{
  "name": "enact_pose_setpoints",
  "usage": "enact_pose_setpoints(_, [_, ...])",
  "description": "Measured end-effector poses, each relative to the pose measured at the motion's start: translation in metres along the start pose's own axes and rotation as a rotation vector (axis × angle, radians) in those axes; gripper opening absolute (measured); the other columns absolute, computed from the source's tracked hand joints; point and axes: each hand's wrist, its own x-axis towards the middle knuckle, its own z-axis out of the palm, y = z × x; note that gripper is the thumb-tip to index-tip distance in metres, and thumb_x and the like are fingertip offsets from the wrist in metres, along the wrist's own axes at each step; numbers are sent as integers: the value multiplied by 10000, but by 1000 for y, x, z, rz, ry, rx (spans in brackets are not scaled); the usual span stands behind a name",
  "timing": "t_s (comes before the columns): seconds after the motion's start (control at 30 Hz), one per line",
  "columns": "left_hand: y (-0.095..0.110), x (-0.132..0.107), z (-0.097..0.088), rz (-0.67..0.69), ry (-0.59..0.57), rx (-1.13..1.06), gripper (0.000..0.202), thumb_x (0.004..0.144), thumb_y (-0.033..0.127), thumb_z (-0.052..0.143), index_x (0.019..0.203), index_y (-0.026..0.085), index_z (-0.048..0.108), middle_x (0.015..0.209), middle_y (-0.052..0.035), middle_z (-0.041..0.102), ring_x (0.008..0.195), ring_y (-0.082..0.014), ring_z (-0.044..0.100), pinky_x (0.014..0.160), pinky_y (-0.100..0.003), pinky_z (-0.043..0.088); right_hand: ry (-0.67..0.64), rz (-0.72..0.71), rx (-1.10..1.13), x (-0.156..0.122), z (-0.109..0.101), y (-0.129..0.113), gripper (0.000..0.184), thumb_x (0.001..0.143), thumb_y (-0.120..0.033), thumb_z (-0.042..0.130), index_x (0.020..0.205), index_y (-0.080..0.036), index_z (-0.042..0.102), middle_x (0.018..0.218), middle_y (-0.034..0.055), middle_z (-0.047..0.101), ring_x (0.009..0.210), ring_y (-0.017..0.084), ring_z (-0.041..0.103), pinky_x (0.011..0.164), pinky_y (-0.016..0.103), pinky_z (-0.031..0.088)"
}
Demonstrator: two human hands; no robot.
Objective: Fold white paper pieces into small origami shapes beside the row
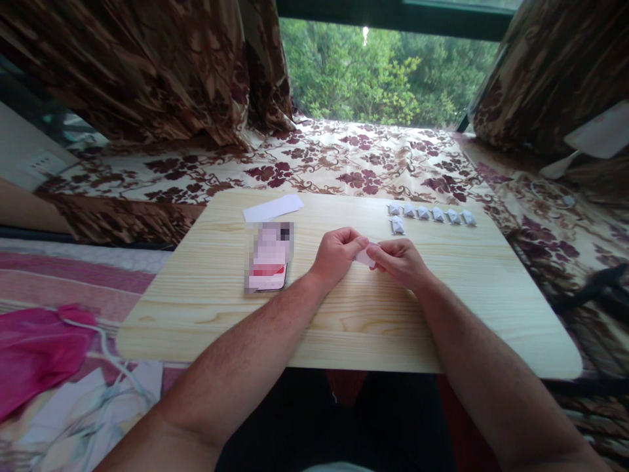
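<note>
Both my hands meet at the middle of a light wooden table (pixel 206 308). My left hand (pixel 337 254) and my right hand (pixel 399 261) are closed in a pinch on one small piece of white paper (pixel 366 255), held just above the tabletop. Most of the paper is hidden by my fingers. Several small folded white paper pieces (pixel 430 214) lie in a row at the far right of the table, with one more (pixel 397 225) just below the row's left end.
A phone (pixel 268 257) lies face up left of my hands. A white paper strip (pixel 273 208) lies near the far edge. Patterned cloth and curtains surround the table; a pink cloth (pixel 34 354) and white cable lie at the lower left.
</note>
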Motion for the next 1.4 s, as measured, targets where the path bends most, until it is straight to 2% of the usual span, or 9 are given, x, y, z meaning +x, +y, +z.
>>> enact_pose_setpoints(0.2, [2,-1,-2,63,47,130,238,782,340,655,647,147,621,555,14,564,515,-96,459,495,-239,344,30,13,-121,1,5,3,521,863,-574,578,644,-115,693,468,-43,388,471,70,308,466,250,208])
enact_pose_setpoints(0.4, [3,-2,0,77,64,155,223,773,330,652,648,146,626,555,23,546,518,-92,456,486,-227,342,30,86,-74,2,4,7,576,873,-616,546,625,-113,680,518,12,555,476,84,428,477,237,304])
enact_pose_setpoints(0.57, [2,-2,0,88,72,155,233,787,338,650,653,149,624,559,21,551,521,-92,460,494,-229,347,9,75,-77,2,3,9,568,878,-613,546,608,-127,661,490,3,530,458,80,405,472,237,299])
enact_pose_setpoints(0.73, [-1,-1,0,94,71,127,234,803,344,648,674,151,624,575,7,583,530,-108,503,510,-240,370,0,92,-18,3,6,8,583,880,-629,529,669,-111,693,515,4,530,475,82,409,482,237,305])
enact_pose_setpoints(0.87, [-2,1,-1,117,129,134,237,780,340,684,651,151,623,560,20,543,525,-94,455,510,-239,343,-17,80,-28,4,5,9,548,883,-600,541,734,-107,729,514,-5,525,463,77,394,467,234,294])
enact_pose_setpoints(1.17, [-7,3,-3,114,120,88,247,800,367,669,674,157,631,571,19,533,541,-97,446,521,-245,329,-8,77,-106,1,3,2,497,900,-534,539,657,-130,696,479,-12,524,436,73,399,452,225,301])
enact_pose_setpoints(1.4, [-14,10,-5,62,194,-49,256,764,379,707,662,162,617,546,28,503,505,-85,420,492,-236,319,-26,56,-88,1,3,-1,468,898,-502,552,631,-134,664,479,-26,494,441,66,360,448,232,260])
